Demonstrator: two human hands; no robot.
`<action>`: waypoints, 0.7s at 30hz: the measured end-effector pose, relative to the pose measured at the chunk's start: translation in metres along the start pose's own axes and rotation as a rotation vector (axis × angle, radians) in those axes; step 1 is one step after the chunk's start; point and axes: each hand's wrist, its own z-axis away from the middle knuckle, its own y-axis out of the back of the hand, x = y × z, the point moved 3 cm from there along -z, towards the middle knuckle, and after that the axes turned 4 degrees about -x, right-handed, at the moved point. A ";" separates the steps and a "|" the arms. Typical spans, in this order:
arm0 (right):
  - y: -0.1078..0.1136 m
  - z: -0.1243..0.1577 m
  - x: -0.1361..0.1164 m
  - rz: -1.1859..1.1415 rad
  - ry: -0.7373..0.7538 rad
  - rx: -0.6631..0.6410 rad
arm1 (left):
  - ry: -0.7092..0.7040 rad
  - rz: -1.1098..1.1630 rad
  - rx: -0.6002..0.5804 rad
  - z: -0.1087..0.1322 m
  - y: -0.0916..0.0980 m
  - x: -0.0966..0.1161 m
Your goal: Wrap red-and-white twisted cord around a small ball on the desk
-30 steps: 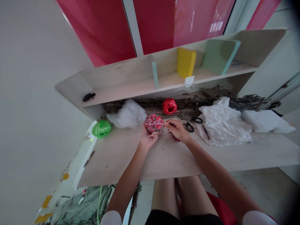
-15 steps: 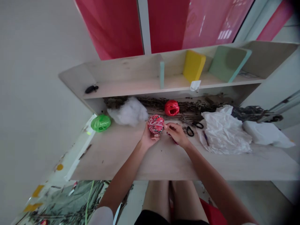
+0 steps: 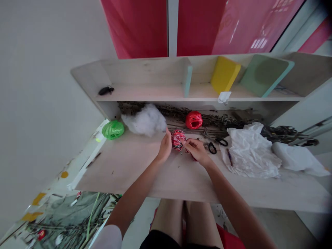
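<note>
striped twine ball (image 3: 177,139): half hidden by hands (image 3: 197,150) | black shorts (image 3: 166,240): cut off

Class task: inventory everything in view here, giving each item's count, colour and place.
twine ball: 1, red-white, on desk, between hands
red raffia ball: 1, red, behind twine ball
green raffia ball: 1, green, desk's left
stuffing: 1 wad, white, beside green ball
scissors: 1, black handles, right of hands
plastic sheet: 1, white, crumpled, desk's right
dried stems: 1 heap, brown, desk's back
block: 1, yellow, on shelf
board: 1, pale green, on shelf
left hand: 1, beside twine ball
right hand: 1, at twine ball
</note>
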 end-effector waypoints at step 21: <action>0.015 -0.002 0.000 -0.259 -0.019 0.035 | -0.073 -0.332 -0.265 0.001 -0.007 -0.004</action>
